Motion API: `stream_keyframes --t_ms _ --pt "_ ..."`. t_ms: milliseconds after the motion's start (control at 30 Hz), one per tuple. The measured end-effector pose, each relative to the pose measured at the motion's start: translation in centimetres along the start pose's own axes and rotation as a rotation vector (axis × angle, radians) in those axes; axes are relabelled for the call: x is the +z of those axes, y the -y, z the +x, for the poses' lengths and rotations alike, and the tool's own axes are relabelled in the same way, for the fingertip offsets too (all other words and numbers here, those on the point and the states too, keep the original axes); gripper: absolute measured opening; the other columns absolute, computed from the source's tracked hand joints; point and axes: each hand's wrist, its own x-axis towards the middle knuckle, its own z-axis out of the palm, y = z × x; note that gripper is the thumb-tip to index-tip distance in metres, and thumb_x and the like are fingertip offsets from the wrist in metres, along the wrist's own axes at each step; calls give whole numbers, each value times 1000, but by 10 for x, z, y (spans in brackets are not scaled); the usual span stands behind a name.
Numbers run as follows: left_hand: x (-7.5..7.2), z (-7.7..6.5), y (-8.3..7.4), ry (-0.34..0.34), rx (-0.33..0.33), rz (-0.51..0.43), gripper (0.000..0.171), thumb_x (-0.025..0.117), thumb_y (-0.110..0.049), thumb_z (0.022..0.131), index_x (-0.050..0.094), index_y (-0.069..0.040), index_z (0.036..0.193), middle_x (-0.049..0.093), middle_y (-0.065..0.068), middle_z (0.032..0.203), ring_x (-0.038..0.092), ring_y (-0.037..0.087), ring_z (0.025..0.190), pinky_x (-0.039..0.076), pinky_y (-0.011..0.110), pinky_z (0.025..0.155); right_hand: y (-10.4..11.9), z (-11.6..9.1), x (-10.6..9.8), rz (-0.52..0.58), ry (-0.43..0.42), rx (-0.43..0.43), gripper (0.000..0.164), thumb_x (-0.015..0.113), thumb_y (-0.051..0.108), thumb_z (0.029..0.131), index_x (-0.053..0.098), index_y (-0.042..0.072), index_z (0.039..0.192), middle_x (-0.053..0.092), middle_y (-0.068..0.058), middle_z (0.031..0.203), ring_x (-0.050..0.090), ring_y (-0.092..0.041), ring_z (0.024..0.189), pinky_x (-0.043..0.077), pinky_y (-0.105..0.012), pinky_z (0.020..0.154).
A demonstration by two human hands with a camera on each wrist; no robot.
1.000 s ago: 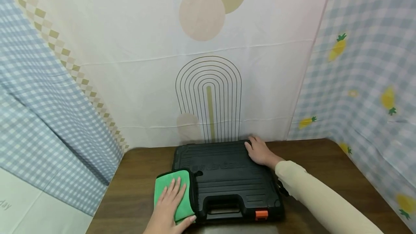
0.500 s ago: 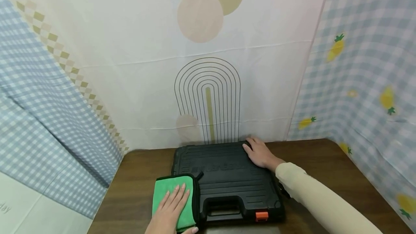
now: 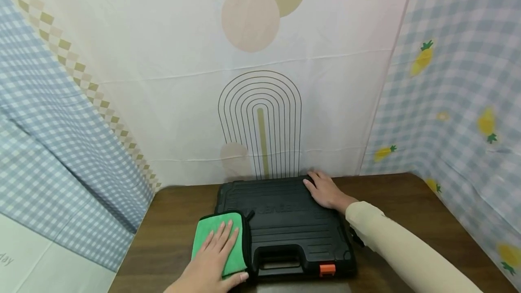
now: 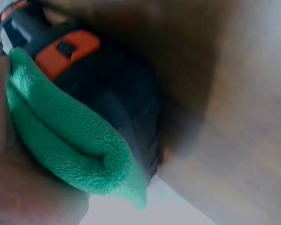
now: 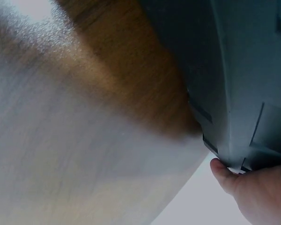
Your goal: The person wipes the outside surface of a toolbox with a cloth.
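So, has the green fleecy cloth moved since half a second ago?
Yes: the green fleecy cloth has shifted slightly upward in the head view, judged against the orange plastic latch.

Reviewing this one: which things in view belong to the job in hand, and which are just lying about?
Likely in the job:
fluffy green cloth with black edging, under the left hand
black ridged plastic case, touched by the right hand

Likely just surroundings:
brown wooden table
white printed fabric backdrop
blue-and-white checked fabric

My cloth (image 4: 77,124) looks fluffy, my case (image 3: 289,220) matt, ridged plastic, and my tabletop (image 3: 175,225) wood-grained (glossy where the light strikes).
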Motion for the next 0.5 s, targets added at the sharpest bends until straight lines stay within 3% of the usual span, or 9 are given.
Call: stream_keyframes --t_ms 233,500 --pt "-19 25 11 48 25 -58 100 47 -75 93 17 -12 164 6 12 172 6 34 156 16 63 122 1 1 -2 -11 16 -16 64 33 44 111 34 -2 157 33 -32 158 29 -54 143 29 -70 112" --pt "-26 57 20 62 3 -7 96 44 -71 98 13 -9 164 3 16 172 3 36 156 13 62 123 0 0 -1 -4 19 -17 65 34 45 111 35 -2 156 33 -33 157 30 -56 142 29 -70 112"
